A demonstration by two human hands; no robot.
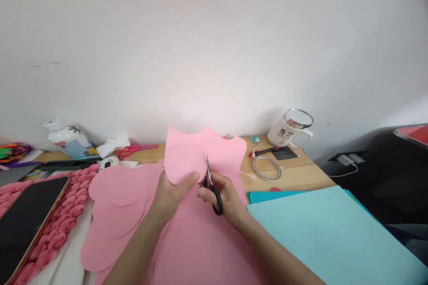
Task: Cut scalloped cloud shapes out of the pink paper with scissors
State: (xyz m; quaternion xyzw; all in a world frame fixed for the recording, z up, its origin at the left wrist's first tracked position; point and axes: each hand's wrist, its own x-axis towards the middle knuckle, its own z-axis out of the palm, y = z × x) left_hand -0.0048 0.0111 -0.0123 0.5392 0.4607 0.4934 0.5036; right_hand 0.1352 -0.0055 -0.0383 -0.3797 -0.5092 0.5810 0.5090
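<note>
Pinched at its lower left edge by my left hand [174, 193], a sheet of pink paper [187, 156] stands raised in front of me, its outer edge cut in curves. My right hand [225, 193] is closed around the black handles of a pair of scissors [217, 200]. Their metal blades point upward and lie across the pink sheet, just right of my left thumb. Beneath both hands spreads more flat pink paper [203, 245]. To the left, rounded pink paper cutouts [117, 213] overlap in a pile.
Light blue paper sheets [327, 236] lie at right. Behind them are a coiled white cable [267, 179], a black card [284, 153] and a white mug [290, 131]. Pink-handled scissors [135, 148], a white bottle [63, 138] and a phone [30, 218] are on the left. A wall rises behind the table.
</note>
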